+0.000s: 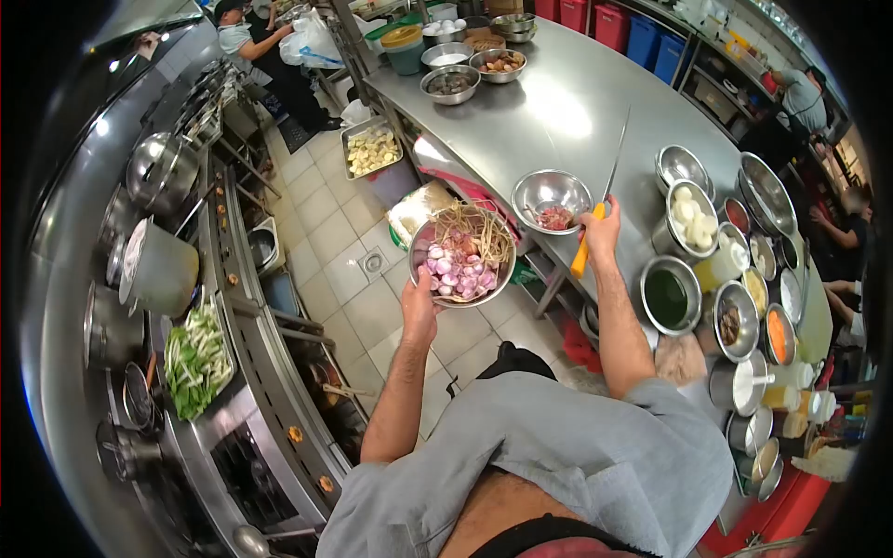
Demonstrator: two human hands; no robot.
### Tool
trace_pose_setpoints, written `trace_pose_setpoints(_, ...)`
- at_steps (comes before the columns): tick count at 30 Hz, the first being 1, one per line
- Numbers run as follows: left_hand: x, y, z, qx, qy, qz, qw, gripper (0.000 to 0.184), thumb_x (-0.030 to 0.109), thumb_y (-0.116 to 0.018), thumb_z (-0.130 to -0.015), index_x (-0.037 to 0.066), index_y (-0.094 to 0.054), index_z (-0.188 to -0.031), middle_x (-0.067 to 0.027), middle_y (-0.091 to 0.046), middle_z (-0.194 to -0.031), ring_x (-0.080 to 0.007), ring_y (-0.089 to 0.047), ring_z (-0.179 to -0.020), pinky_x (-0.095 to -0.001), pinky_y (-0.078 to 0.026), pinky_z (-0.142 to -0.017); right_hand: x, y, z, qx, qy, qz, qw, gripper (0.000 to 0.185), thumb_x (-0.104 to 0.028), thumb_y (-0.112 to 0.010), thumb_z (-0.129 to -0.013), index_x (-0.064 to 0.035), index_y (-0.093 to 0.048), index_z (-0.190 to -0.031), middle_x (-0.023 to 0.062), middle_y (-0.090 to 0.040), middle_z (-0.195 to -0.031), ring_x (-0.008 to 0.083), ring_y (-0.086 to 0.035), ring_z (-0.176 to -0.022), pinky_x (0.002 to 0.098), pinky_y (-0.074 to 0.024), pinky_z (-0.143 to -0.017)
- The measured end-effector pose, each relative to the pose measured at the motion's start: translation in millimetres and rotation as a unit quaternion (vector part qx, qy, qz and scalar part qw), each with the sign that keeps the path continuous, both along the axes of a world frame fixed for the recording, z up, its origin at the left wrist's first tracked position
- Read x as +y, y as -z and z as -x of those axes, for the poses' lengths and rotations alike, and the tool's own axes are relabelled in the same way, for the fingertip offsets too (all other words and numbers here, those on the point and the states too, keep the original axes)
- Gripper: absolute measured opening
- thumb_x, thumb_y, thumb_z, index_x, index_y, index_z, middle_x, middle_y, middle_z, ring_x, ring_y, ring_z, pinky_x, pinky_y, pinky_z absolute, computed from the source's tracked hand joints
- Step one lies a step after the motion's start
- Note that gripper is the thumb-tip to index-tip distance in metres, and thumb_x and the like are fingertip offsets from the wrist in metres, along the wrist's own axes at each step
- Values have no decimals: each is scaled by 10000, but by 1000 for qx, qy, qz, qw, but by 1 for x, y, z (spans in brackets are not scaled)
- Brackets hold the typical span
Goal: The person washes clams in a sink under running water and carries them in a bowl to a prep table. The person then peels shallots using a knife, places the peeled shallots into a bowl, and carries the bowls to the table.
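My left hand (419, 302) grips the near left rim of a metal bowl (476, 299), which hangs over the floor beside the counter. Peeled purple shallots (456, 272) fill its near part, and thin dry brown stalks (479, 232) lie at its far right. My right hand (602, 231) is closed round the yellow handle of a long knife (615, 166), whose blade points up and away over the steel counter. Just left of that hand, a smaller metal bowl (526, 191) with reddish pieces (556, 218) in it stands at the counter's edge.
The steel counter (558, 116) carries bowls of eggs (691, 219) and green sauce (666, 297) at right, and more bowls at the far end. A tray of cut pieces (372, 152) is beyond. Stoves and leafy greens (197, 358) line the left. People work far left and right.
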State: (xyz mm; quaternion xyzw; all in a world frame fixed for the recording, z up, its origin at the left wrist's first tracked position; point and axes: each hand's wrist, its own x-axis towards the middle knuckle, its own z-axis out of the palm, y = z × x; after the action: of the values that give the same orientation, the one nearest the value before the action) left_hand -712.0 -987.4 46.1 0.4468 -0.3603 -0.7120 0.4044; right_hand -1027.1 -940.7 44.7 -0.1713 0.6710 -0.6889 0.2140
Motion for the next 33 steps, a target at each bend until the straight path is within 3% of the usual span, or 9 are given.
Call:
trace_pose_setpoints(9,-150,9,101,38,47,8,998,426,331,-410,-938,28,-382,-1237,-99,-534,-1130,-200,-588,-935,-357,-541,-687,-94,30,62,-49,92,-7,995,678,13,-582,-686,-42,-268,-1284,63,-502,-624,137,-454,-377,277,-374,-337)
trace_pose_setpoints(13,-210,30,133,62,103,5,993,435,343,-415,-932,35,-375,-1237,-145,-527,-1107,-238,-587,-927,-383,-560,-626,-112,33,67,-65,99,14,993,667,-160,-648,-776,-45,-257,-1304,78,-519,-613,137,-448,-374,276,-365,-332)
trace_pose_setpoints(16,-247,48,156,39,80,8,996,473,380,-454,-906,6,-390,-1188,-159,-530,-1063,-254,-601,-877,-375,-565,-595,-111,38,69,-57,147,-6,987,670,-230,-649,-800,-52,-259,-1315,85,-528,-614,138,-450,-373,273,-361,-328)
trace_pose_setpoints(20,-282,48,164,45,174,-18,984,473,391,-458,-904,22,-393,-1192,-126,-549,-1029,-192,-607,-841,-329,-563,-574,-98,53,65,-47,176,-40,982,683,-224,-654,-795,-58,-257,-1325,81,-529,-612,130,-447,-371,267,-354,-324)
trace_pose_setpoints(24,-311,43,158,67,304,-66,948,531,407,-467,-904,32,-338,-1256,-110,-504,-1155,-169,-554,-972,-359,-493,-796,-104,59,57,-28,186,-25,982,606,-197,-624,-813,-65,-307,-1312,68,-528,-620,117,-446,-387,238,-352,-339)
trace_pose_setpoints(27,-320,48,134,89,243,-13,966,493,361,-482,-907,29,-353,-1248,-98,-499,-1138,-153,-553,-924,-345,-484,-795,-106,56,56,-16,193,-36,981,513,-177,-594,-827,-74,-376,-1280,55,-524,-634,112,-455,-416,213,-363,-366)
trace_pose_setpoints(29,-329,61,98,74,210,100,970,404,253,-542,-890,-1,-430,-1183,-76,-531,-1058,-127,-538,-860,-283,-488,-754,-104,61,58,-7,192,-24,981,512,-177,-596,-824,-83,-382,-1280,51,-524,-649,109,-462,-430,208,-371,-378)
trace_pose_setpoints(30,-336,76,75,9,227,84,970,359,218,-557,-881,-5,-467,-1147,-87,-549,-1058,-138,-550,-890,-276,-481,-752,-104,58,56,0,195,-39,980,504,-180,-592,-826,-100,-388,-1280,53,-525,-666,106,-467,-442,203,-377,-386)
trace_pose_setpoints(33,-367,176,13,-171,263,102,944,265,140,-588,-851,-16,-539,-1060,-95,-599,-975,-159,-578,-864,-263,-468,-729,-100,67,58,8,192,-13,981,483,-157,-560,-842,-120,-383,-1289,50,-518,-667,97,-463,-439,198,-370,-380)
